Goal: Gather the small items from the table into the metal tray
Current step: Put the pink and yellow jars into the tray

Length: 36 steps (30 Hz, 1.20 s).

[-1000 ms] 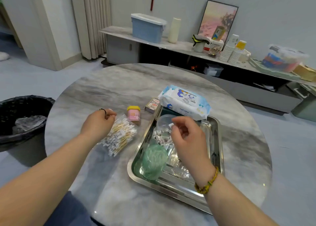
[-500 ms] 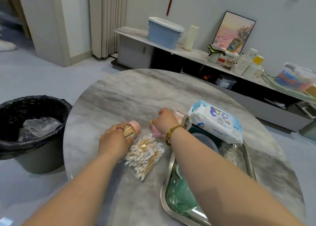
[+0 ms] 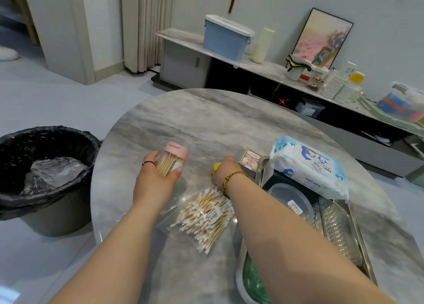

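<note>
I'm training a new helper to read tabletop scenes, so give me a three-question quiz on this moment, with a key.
1. True or false: the bag of cotton swabs already lies in the metal tray.
2. What does the left hand hold?
A. the baby wipes pack
B. the toothpick jar with the pink lid
C. the matchbox
3. Fill in: the baby wipes pack rests over the tray's ___ end.

Key:
1. False; it lies on the table, left of the tray.
2. B, the toothpick jar.
3. Far. The right hand closes on a small yellow-topped item beside the matchbox.
</note>
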### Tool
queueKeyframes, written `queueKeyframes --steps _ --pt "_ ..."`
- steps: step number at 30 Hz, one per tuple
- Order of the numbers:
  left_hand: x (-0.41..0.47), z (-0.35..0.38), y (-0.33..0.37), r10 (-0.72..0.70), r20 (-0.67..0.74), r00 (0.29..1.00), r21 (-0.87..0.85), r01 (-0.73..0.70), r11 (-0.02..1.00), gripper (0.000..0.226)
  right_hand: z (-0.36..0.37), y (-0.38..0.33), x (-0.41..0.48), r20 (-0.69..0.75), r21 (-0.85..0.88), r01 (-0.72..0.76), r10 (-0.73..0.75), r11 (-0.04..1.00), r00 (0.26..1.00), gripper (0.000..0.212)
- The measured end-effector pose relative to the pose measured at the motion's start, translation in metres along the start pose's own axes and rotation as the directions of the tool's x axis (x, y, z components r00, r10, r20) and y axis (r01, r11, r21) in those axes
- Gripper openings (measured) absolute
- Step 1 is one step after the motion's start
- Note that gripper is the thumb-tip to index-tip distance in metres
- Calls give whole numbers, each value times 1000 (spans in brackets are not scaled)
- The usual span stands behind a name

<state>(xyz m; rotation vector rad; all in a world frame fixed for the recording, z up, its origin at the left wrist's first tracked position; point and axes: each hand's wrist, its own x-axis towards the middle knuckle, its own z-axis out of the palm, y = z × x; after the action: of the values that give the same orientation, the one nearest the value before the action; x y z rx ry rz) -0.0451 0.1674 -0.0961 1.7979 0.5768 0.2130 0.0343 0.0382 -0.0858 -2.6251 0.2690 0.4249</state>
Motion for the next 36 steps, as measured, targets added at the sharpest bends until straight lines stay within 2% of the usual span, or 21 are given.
queueKeyframes --steps 6,10,13,17,21,23,28,36 --pt "-6 -6 6 38 25 999 -112 -35 993 72 -13 -5 -6 29 -64 36 -34 997 999 68" --pt "-13 -10 11 60 14 998 -147 -58 988 65 -29 -12 -18 -56 76 187 -183 980 982 71" --pt "-24 -12 23 118 -4 993 -167 -117 979 57 -43 -10 -34 -147 164 349 -327 923 934 72" --pt "-48 -12 42 198 7 980 -248 -190 950 52 -71 1 -72 -264 331 512 -443 793 857 70" --pt "-76 -6 57 295 48 954 -280 -271 921 47 -105 25 -117 -350 350 635 -532 689 771 66" --pt "-95 -1 62 313 89 946 -303 -274 913 53 -123 47 -135 -384 363 657 -536 661 752 64" --pt "-139 18 64 297 203 933 -311 -226 923 71 -144 119 -157 -446 474 628 -446 618 776 56" --pt "-198 50 56 328 304 894 -291 -241 926 59 -116 213 -178 -419 541 546 -357 640 835 59"
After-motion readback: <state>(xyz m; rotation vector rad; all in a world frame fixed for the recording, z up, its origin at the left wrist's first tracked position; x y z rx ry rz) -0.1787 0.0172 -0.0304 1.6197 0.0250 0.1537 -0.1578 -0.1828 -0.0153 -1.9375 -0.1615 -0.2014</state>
